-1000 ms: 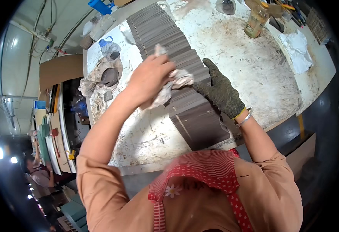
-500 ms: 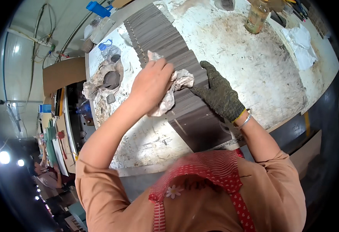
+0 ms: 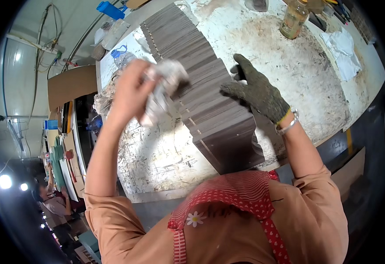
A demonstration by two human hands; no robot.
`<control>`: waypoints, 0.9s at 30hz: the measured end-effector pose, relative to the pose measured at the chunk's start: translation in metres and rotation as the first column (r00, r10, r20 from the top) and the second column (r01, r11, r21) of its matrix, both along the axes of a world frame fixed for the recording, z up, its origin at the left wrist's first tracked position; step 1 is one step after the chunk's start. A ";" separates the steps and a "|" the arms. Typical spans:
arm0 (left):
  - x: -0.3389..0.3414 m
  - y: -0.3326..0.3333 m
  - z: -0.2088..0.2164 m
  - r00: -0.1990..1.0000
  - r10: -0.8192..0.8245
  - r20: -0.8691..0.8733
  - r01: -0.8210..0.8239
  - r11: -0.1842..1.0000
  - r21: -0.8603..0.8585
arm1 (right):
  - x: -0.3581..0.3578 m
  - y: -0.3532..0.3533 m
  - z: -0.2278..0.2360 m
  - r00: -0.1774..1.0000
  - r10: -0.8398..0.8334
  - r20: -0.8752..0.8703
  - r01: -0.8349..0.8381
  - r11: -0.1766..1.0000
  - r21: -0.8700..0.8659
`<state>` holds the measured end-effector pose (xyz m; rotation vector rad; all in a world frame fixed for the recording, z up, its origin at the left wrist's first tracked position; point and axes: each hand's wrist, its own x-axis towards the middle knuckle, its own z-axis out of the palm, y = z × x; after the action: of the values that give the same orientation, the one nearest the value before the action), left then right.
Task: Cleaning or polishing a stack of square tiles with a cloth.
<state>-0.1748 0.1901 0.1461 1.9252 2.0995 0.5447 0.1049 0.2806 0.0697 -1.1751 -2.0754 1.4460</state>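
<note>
A long row of dark grey, streaked sheets or panels (image 3: pixel 197 66), packed edge to edge, runs from the far side of the worktable (image 3: pixel 302 92) down to its near edge. A pale strip of marks follows its left side. My bare left hand (image 3: pixel 133 90), blurred by motion, grips a crumpled, stained white rag (image 3: pixel 166 83) over the left edge of the row. My right hand (image 3: pixel 260 90), in a dark knitted glove, is raised by the row's right side with thumb and fingers apart, holding nothing.
A bottle with yellowish liquid (image 3: pixel 294 20) stands at the far right, near a crumpled white cloth (image 3: pixel 342 53). Dirty rags (image 3: pixel 104 99) lie at the table's left. A blue bottle (image 3: pixel 111 9) is at the far left. Another person (image 3: pixel 56 200) is in the left background.
My left hand has lifted the rag off the row and swung left. My right hand has come away from the row's side, moving right, and its fingers have spread.
</note>
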 end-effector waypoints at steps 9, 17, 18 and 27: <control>0.073 0.031 -0.036 0.949 -0.261 -0.176 0.279 0.956 0.086 | -0.023 -0.004 -0.032 0.993 0.075 -0.093 -0.067 0.994 0.086; 0.003 0.019 -0.007 0.994 0.059 0.088 -0.039 0.976 -0.216 | -0.034 0.036 -0.016 0.977 0.162 -0.136 -0.183 0.970 -0.161; 0.003 0.016 -0.033 0.962 -0.196 -0.188 0.195 0.980 -0.026 | -0.038 0.037 -0.015 0.960 0.266 -0.088 -0.275 0.955 -0.114; 0.051 0.058 -0.043 0.950 -0.201 -0.238 0.229 0.969 0.094 | -0.044 0.027 -0.030 0.999 0.036 -0.001 -0.036 0.992 -0.117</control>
<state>-0.1242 0.2477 0.1032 2.3506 1.9850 0.4320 0.0610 0.3073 0.0400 -1.1880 -2.0472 1.6036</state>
